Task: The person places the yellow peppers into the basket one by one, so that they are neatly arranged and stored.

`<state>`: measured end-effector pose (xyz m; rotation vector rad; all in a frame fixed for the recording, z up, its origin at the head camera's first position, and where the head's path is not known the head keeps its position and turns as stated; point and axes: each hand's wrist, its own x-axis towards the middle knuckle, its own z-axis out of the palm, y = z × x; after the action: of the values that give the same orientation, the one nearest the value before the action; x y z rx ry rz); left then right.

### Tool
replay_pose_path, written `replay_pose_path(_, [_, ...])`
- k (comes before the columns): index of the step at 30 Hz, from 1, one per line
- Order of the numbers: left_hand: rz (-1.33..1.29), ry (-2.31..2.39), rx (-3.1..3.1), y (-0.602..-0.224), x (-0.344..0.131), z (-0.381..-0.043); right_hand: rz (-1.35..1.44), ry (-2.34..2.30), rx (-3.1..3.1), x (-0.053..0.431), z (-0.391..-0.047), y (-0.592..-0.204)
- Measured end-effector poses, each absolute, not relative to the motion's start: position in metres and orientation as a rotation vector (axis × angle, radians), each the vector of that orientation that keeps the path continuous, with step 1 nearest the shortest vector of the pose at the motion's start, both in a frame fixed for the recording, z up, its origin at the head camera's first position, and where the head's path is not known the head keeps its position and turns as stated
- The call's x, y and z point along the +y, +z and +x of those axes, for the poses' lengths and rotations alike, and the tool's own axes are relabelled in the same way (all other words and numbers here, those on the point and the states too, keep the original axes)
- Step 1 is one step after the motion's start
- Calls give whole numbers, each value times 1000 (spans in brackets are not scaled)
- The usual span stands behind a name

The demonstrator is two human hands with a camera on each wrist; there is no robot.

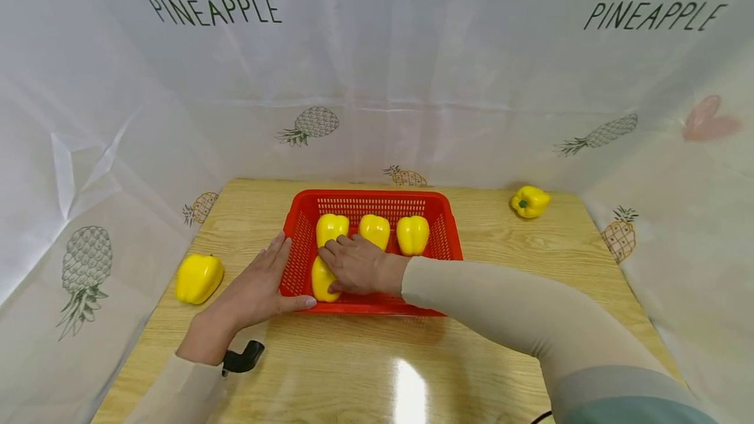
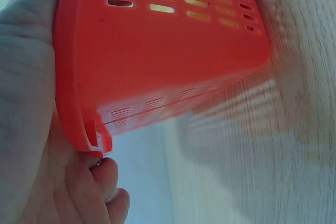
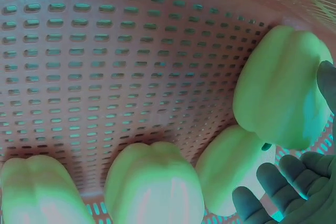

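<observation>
A red perforated plastic basket [image 1: 368, 309] stands on the table with several yellow bell peppers in it. My left hand [image 1: 254, 290] grips its front left corner, the thumb along the front rim and the fingers along the left side. In the left wrist view the fingertips [image 2: 107, 174] bend by the rim. My right hand [image 1: 356, 265] reaches into the basket over the front left bell pepper [image 1: 323, 280]. In the right wrist view its thumb touches that bell pepper [image 3: 281, 87], and its loosely spread fingers [image 3: 273, 179] stand apart from it. Behind it sit three more bell peppers [image 1: 412, 235] in a row.
One yellow bell pepper [image 1: 199, 279] lies on the table left of the basket, another bell pepper [image 1: 531, 201] at the back right. A white curtain [image 1: 377, 70] printed with pineapples surrounds the wooden table [image 1: 330, 371]. A black strap piece [image 1: 243, 357] shows at the left wrist.
</observation>
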<state>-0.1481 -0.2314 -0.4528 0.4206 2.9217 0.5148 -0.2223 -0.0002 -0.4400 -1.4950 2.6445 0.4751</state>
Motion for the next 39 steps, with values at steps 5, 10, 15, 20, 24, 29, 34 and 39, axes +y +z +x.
replay_pose_path(5, [417,508,2922,-451,-231,-149,-1476,426,2682,6,-227,-434])
replay_pose_path(10, [413,513,2918,-449,-231,-149,-1448,425,2743,16,-230,-421])
replay_pose_path(15, [405,528,2913,-448,-232,-148,-1404,419,2800,30,-232,-408])
replay_pose_path(20, [407,530,2917,-450,-231,-147,-1346,381,2842,51,-236,-397])
replay_pose_path(24, [413,531,2919,-450,-231,-147,-1302,292,2892,75,-240,-393])
replay_pose_path(29, [417,537,2916,-450,-230,-146,-1246,131,2993,112,-247,-389])
replay_pose_path(34, [404,551,2906,-450,-230,-145,-1169,100,3124,151,-254,-390])
replay_pose_path(39, [412,555,2912,-450,-230,-144,-1047,32,3239,186,-261,-394])
